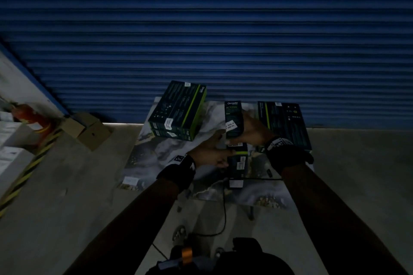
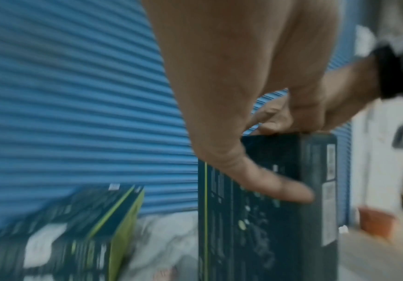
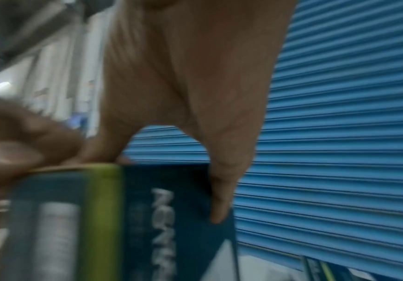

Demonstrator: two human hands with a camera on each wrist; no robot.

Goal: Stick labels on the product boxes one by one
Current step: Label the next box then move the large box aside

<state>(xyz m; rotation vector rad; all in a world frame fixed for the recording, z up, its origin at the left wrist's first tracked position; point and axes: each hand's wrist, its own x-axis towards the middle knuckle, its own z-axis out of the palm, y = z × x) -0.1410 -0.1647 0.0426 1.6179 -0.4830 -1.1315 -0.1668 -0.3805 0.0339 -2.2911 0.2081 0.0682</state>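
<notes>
A dark green-striped product box (image 1: 233,114) is held upright above the marbled mat (image 1: 156,154). My right hand (image 1: 243,129) grips it from the right, fingers down its far face (image 3: 218,209). A white label (image 1: 230,127) sits on the box's lower front. My left hand (image 1: 220,143) holds the box's lower left by that label. In the left wrist view the left thumb (image 2: 277,188) presses on the box's (image 2: 255,237) side face. The box (image 3: 147,218) is blurred in the right wrist view.
Two stacked labelled boxes (image 1: 176,114) stand at the mat's back left and a flat box (image 1: 283,123) at the right. Another box (image 1: 238,161) lies under my hands. The blue roller shutter (image 1: 201,29) closes the back. Brown cartons (image 1: 87,129) sit on the floor at left.
</notes>
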